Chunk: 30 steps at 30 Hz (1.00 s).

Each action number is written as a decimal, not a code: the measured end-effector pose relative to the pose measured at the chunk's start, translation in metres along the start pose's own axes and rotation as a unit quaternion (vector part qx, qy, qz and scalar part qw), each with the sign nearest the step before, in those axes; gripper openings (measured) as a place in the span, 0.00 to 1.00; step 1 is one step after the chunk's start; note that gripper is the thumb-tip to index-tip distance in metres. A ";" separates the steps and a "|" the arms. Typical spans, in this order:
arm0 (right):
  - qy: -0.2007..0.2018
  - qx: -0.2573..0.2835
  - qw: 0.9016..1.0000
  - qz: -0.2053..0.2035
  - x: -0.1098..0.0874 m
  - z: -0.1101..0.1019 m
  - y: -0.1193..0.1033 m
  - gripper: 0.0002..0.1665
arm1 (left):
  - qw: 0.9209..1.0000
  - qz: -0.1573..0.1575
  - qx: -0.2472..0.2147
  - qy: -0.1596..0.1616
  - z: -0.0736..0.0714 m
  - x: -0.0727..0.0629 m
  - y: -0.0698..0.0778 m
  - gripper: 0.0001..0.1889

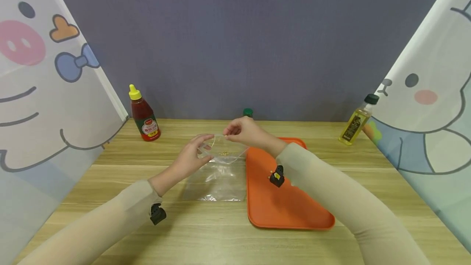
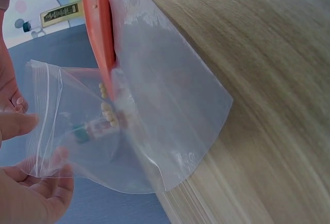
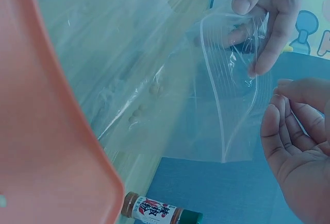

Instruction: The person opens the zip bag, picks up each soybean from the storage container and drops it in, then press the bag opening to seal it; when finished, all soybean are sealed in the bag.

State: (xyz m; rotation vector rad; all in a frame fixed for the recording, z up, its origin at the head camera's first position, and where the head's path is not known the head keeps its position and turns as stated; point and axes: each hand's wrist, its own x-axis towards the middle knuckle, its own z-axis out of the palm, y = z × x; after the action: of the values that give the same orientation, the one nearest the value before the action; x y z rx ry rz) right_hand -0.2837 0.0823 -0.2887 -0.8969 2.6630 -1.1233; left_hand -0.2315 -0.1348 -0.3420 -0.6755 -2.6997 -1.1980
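Observation:
A clear zip bag [image 1: 215,181] has its mouth raised and its lower part flat on the table. My left hand [image 1: 189,156] holds the mouth at the left side, thumb and fingers spread along the zip strip. Several pale soybeans [image 2: 108,113] lie inside, near the fold. At the mouth's right side my right hand [image 1: 243,131] has its thumb and fingertips together, pinching what looks like a soybean, mostly hidden by the fingers. Beneath the right forearm is an orange tray [image 1: 290,212], with a few more soybeans [image 1: 271,172] on it.
A ketchup bottle [image 1: 145,117] stands at the back left, and a bottle of yellow oil [image 1: 355,124] at the back right. Behind the right hand is a small green-capped seasoning bottle [image 3: 154,209]. A grey partition [image 1: 235,44] closes off the table's back.

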 end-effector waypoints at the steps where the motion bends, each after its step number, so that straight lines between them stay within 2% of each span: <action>1: -0.001 0.001 1.000 0.000 0.000 0.000 0.000 0.07 | 1.000 0.000 -0.001 0.000 0.000 0.000 0.000 0.34; 18: 0.009 0.016 1.000 0.007 -0.003 -0.001 0.001 0.07 | 1.000 -0.001 -0.001 -0.001 -0.001 0.000 -0.001 0.34; 30: 0.026 0.038 0.998 0.032 -0.016 -0.011 0.013 0.06 | 1.000 -0.006 -0.006 -0.001 0.000 -0.001 -0.004 0.34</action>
State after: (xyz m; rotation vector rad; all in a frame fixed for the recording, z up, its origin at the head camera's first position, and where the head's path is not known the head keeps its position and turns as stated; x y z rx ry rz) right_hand -0.2805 0.1053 -0.2912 -0.7755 2.6482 -1.2413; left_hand -0.2323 -0.1375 -0.3453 -0.6635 -2.7033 -1.2175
